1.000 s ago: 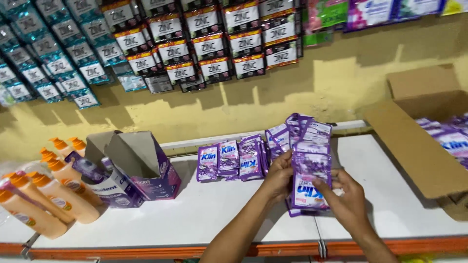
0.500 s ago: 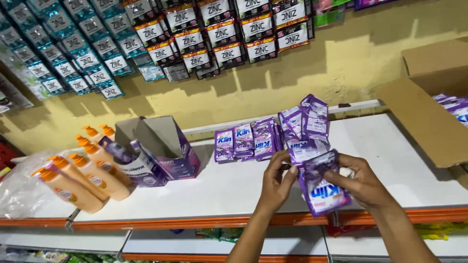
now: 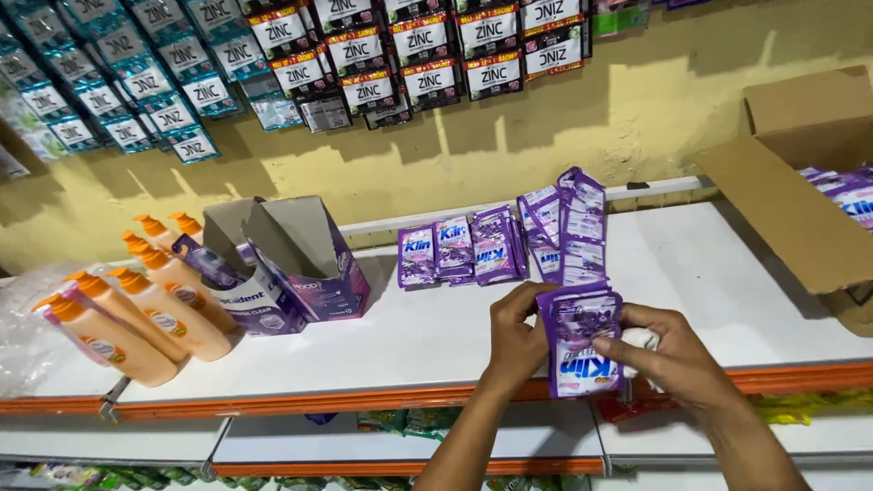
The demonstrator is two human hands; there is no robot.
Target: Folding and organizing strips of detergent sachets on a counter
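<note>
From the head camera, both hands work over a white shelf (image 3: 436, 336). The left hand (image 3: 515, 338) closes its grip on the top left edge of a purple sachet strip (image 3: 578, 338), and the right hand (image 3: 675, 356) pinches the strip's right side, so the strip hangs flat, face up, above the shelf's orange front edge. Just behind, more purple sachets (image 3: 466, 247) lean in a row against the back rail. To the left stand an open purple carton (image 3: 309, 259) and orange-capped bottles (image 3: 136, 314); a cardboard box (image 3: 805, 173) sits at the right.
</note>
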